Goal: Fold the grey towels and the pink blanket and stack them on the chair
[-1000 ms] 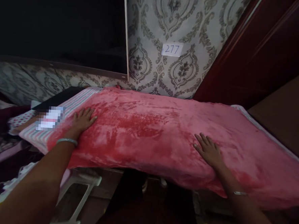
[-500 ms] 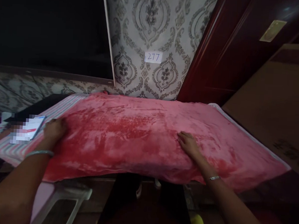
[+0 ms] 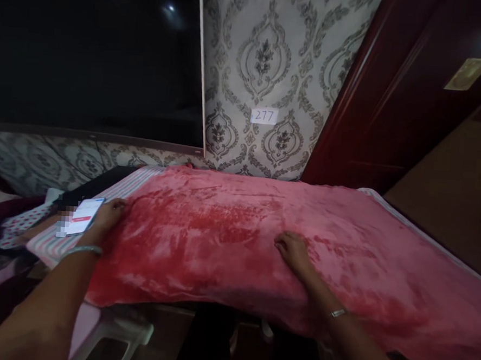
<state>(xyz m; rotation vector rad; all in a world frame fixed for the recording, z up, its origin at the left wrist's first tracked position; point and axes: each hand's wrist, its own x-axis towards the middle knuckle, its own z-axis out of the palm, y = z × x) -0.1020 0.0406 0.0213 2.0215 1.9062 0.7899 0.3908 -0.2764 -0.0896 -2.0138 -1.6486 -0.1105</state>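
A pink fleece blanket (image 3: 228, 239) lies spread over a long surface in front of me. My left hand (image 3: 107, 216) is at the blanket's left edge with its fingers curled on the fabric, and a bangle is on that wrist. My right hand (image 3: 293, 251) rests near the blanket's middle, knuckles up, fingers bent and pressed into the fleece. A striped cloth (image 3: 47, 241) shows under the blanket on the left.
A phone (image 3: 82, 217) with a lit screen lies on the striped cloth beside my left hand. A white plastic stool (image 3: 127, 333) stands below the front edge. Behind are a dark screen (image 3: 89, 56), patterned wallpaper with a "277" label (image 3: 264, 116), and a dark red door (image 3: 392, 102).
Both hands lay flat and spread a second ago. The left slid to the blanket's left edge and curled; the right moved left toward the middle and bent its fingers.
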